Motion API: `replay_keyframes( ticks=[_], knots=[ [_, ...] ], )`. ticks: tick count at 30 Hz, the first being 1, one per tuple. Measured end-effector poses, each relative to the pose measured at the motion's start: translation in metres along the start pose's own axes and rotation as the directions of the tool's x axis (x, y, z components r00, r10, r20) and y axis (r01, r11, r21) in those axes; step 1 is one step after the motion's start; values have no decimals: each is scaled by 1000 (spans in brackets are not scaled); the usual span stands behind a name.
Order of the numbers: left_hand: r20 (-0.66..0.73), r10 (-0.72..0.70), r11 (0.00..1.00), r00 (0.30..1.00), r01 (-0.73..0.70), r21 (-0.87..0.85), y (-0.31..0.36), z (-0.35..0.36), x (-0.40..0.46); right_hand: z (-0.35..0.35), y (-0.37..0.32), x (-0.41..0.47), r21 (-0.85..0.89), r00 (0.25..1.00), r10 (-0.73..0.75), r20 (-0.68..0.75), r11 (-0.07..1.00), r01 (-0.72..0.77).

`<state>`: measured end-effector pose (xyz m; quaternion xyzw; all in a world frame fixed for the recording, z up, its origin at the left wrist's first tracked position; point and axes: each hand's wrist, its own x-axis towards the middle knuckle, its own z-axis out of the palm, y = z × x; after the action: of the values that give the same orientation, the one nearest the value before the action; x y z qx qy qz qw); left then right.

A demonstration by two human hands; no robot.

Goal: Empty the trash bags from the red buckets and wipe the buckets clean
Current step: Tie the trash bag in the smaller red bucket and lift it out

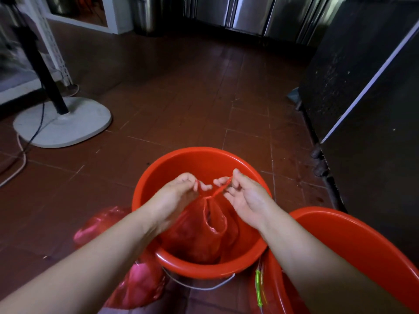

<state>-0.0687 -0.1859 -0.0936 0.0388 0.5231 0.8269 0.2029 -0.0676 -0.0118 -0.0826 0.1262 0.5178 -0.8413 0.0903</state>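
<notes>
A red bucket [199,162] stands on the floor in front of me with a red plastic trash bag [213,225] inside it. My left hand [174,196] pinches one twisted handle of the bag above the bucket's middle. My right hand [244,196] pinches the other handle, and the two strands cross between my fingers. A second red bucket [353,241] sits at the lower right, partly behind my right forearm. A filled red trash bag [102,223] lies on the floor to the left of the first bucket.
A white fan base [65,123] with a black pole and trailing cables stands at the left. Stainless steel cabinets [249,14] line the back. A dark metal counter side [362,87] rises at the right. Brown floor tiles [181,98] lie ahead.
</notes>
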Motion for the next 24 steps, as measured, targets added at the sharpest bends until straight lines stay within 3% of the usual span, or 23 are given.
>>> replay_keyframes(
  ticks=[3, 6, 9, 13, 15, 24],
  knots=[
    [-107, 86, 946, 991, -114, -304, 28, 5, 6, 13, -26, -2, 295, 997, 14, 80, 955, -37],
    [-136, 129, 866, 982, -179, -468, 65, 16, 8, 32, -53, -7, 381, 993, -44, 107, 925, 0],
    [-273, 75, 921, 959, -172, -350, 84, 14, 5, 30, -68, -13, 351, 997, -57, 49, 935, 36],
    [-436, 10, 995, 900, -53, -87, 81, -26, -12, -9, -57, -25, 256, 997, -8, -82, 966, 29],
    [-491, 0, 998, 871, -29, -51, 72, -47, -21, -27, -46, -26, 237, 991, 12, -130, 971, 20],
    [-503, -104, 987, 858, 152, 56, 49, -62, -42, -38, -29, -29, 106, 972, 26, -232, 994, -2]
  ],
)
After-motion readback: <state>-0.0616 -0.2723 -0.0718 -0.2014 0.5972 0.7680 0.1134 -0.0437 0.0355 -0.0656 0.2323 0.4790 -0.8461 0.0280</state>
